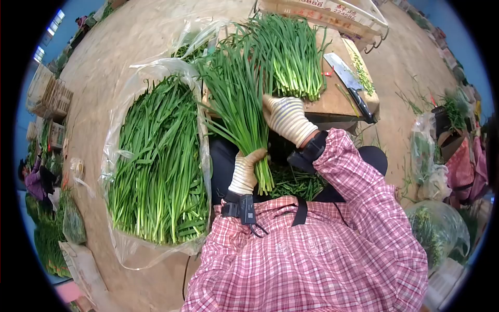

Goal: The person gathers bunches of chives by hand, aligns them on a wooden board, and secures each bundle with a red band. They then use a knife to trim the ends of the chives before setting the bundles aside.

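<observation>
Over the near edge of the tabletop [332, 106], a bunch of chives [236, 101] is held up, leaves fanning out toward the far side. The left hand [245, 171], in a pale glove, is wrapped tight around the bunch near its cut ends, low down by the lap. The right hand [287, 118], in a striped glove, lies on the side of the bunch higher up, fingers curled against the leaves, right at the tabletop's near edge. Both sleeves [332, 229] are pink check, with a black band at each wrist.

On the tabletop, a second pile of chives [293, 54] lies just beside the held bunch, reaching to the far edge. A knife [349, 86] rests near the right edge, blade pointing away. A crate [332, 13] stands past the far edge.

Left of the tabletop, on the floor, a big clear bag [117, 140] lies open, full of long chives. Loose green bits [293, 182] sit in the lap below the hands. More bags of greens [436, 229] stand at the right side. Far left, another person [36, 182] in purple is bent over greens.
</observation>
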Tool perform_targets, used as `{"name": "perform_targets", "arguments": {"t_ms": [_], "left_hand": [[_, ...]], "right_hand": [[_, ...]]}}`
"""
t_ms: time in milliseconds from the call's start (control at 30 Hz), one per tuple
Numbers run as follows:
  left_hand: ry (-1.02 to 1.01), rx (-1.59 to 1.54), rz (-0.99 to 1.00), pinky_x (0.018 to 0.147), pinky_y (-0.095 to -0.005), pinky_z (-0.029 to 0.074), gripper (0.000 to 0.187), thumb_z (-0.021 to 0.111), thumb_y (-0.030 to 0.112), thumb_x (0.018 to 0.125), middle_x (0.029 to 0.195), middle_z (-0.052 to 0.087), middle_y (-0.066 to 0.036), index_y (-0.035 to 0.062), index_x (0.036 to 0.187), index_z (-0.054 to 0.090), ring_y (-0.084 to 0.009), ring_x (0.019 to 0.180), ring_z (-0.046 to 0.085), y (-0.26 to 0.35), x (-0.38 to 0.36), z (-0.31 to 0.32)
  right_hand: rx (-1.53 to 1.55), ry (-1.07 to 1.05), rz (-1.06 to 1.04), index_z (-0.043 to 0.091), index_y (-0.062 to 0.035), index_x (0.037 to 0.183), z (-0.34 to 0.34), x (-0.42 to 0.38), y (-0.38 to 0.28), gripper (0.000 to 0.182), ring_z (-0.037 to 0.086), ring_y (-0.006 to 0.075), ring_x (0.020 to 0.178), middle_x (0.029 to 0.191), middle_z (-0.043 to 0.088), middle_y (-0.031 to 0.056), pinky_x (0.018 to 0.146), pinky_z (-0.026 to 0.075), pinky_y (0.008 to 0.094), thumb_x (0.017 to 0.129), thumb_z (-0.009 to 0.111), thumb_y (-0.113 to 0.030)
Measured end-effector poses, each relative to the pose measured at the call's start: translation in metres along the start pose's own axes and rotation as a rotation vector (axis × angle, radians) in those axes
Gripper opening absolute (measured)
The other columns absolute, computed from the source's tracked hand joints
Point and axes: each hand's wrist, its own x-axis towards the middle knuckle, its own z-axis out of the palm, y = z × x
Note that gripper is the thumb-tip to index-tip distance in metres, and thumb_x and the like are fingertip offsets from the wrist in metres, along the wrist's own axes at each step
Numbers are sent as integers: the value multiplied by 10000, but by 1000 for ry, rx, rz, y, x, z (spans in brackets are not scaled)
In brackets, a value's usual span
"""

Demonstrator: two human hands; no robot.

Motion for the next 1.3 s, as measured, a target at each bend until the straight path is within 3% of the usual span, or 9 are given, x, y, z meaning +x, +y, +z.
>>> {"name": "perform_targets", "arguments": {"t_ms": [100,233,367,567,767,967,1067,1167,1300], "left_hand": [[-28,11,29,663,-295,559,370,703,17,798,998,698,-114,-1,1153,603,-183,725,656,1,-3,3],[13,18,38,675,-320,565,391,702,6,793,1014,694,-123,-2,1169,592,-201,740,658,2,-4,4],[43,56,66,714,-311,551,384,711,4,796,1011,702,-110,-1,1165,607,-192,780,655,2,-5,5],[42,74,92,705,-303,548,358,701,-19,780,964,698,-98,-12,1128,617,-192,766,656,3,-9,4],[42,29,53,698,-310,546,372,690,20,795,995,702,-99,0,1157,606,-193,777,654,1,-10,1],[71,26,41,689,-313,555,356,701,30,791,989,701,-102,-2,1135,611,-198,748,663,7,-11,8],[42,55,28,706,-314,562,368,727,31,778,971,697,-90,5,1127,613,-201,765,671,10,-13,7],[-33,83,151,738,-327,568,384,759,45,768,1008,696,-88,5,1122,615,-202,784,677,14,-17,20],[108,594,461,806,-319,573,475,845,155,725,1002,720,-92,24,1130,634,-198,878,698,52,17,57]], "right_hand": [[304,238,183,645,-83,914,-21,0,21,184,665,400,731,755,673,186,647,521,482,869,623,-261],[-189,-728,-55,695,-89,954,-83,-24,18,346,688,348,894,935,713,164,802,547,446,807,682,-402],[354,134,-104,698,-103,1073,-47,7,12,267,671,340,895,962,696,138,789,543,396,831,729,-214],[50,-66,-279,669,-100,941,-20,51,-8,180,658,346,831,955,668,100,717,539,405,821,723,-222],[311,520,-33,647,-100,882,-37,49,9,181,650,370,755,821,662,148,677,519,468,874,660,-280],[-25,-429,11,711,-49,1030,-59,-7,11,486,673,405,874,896,688,253,774,532,463,918,564,-499],[445,-638,210,694,-90,1078,-26,-23,20,404,680,359,852,896,680,254,788,518,443,938,564,-446],[727,-118,-289,558,-203,1332,7,-27,22,399,654,351,965,1018,653,255,836,519,404,946,594,-299],[1627,-258,42,553,11,1284,-60,11,-12,550,634,210,1081,1197,658,129,981,500,361,883,730,-321]]}}
